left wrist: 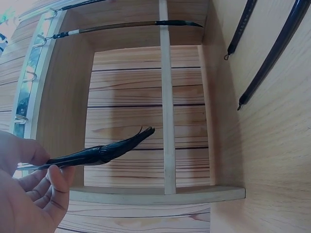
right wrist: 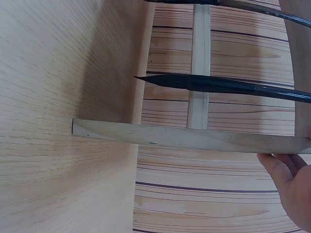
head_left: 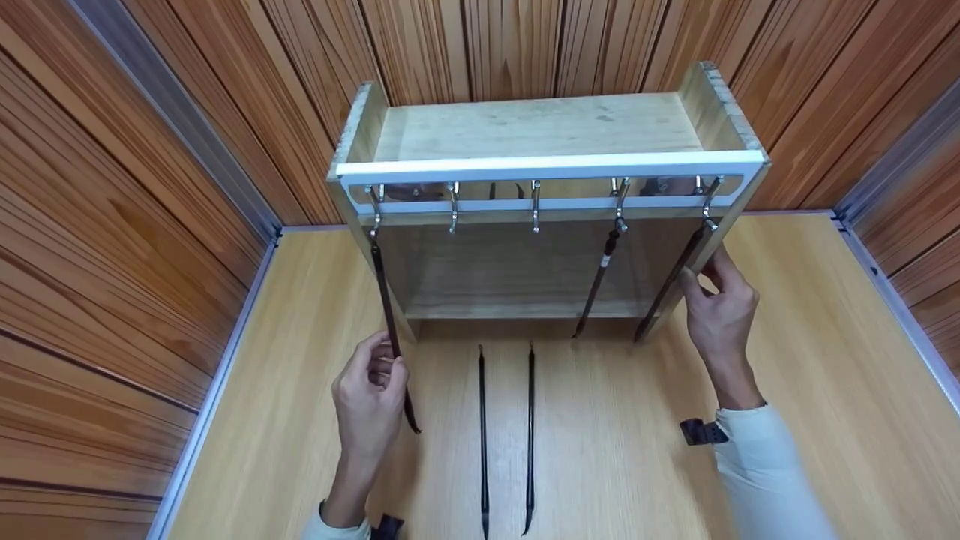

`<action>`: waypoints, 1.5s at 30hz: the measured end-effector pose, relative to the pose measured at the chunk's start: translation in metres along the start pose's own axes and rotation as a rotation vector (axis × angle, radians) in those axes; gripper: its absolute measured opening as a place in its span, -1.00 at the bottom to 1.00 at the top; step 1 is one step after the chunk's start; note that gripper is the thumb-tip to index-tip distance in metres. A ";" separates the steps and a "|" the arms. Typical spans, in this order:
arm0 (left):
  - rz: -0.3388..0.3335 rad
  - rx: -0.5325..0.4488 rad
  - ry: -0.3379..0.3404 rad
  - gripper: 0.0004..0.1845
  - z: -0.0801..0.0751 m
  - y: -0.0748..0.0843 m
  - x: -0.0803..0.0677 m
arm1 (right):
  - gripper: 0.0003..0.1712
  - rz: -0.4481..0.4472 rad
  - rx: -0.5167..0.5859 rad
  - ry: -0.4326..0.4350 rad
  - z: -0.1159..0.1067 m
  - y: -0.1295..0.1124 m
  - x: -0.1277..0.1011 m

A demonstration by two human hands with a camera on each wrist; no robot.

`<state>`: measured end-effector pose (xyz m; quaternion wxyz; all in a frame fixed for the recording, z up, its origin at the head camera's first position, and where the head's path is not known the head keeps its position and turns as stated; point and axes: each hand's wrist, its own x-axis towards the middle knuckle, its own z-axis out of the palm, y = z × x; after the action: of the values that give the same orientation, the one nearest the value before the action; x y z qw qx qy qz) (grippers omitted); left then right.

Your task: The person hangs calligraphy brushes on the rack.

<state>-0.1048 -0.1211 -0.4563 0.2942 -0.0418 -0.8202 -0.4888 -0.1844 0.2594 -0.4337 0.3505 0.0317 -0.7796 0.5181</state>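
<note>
A wooden rack (head_left: 540, 127) with a white hook rail (head_left: 547, 169) stands on the table. Three dark brushes hang from its hooks: one at the left (head_left: 382, 285), two at the right (head_left: 600, 281) (head_left: 671, 289). My left hand (head_left: 388, 369) pinches the left brush low on its shaft; in the left wrist view its bristle tip (left wrist: 116, 148) sticks out past the fingers (left wrist: 53, 187). My right hand (head_left: 709, 276) grips the rack's right side panel (right wrist: 184, 137), beside the rightmost brush. Two more brushes (head_left: 482, 435) (head_left: 530, 427) lie side by side on the table.
The light wood table (head_left: 810, 390) is enclosed by slatted wood walls (head_left: 112, 247) on the left, back and right. The rack stands against the back wall. A lower shelf (head_left: 517, 307) spans the rack's inside.
</note>
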 end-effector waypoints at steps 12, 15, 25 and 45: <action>-0.045 -0.009 -0.017 -0.69 0.000 0.001 0.003 | -0.51 0.018 -0.021 0.003 0.000 0.005 0.001; -0.057 -0.019 -0.025 -0.69 0.000 0.000 0.003 | -0.51 0.014 -0.018 0.002 0.000 0.003 0.001; -0.046 -0.090 -0.048 -0.67 0.006 -0.013 0.007 | -0.49 0.002 0.025 0.011 0.000 0.039 0.002; -0.070 -0.134 -0.048 -0.82 0.014 -0.043 0.018 | -0.53 0.020 -0.005 -0.004 0.000 0.001 -0.001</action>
<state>-0.1404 -0.1358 -0.4849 0.2539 -0.0441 -0.7935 -0.5514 -0.1841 0.2597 -0.4344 0.3437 0.0241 -0.7820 0.5194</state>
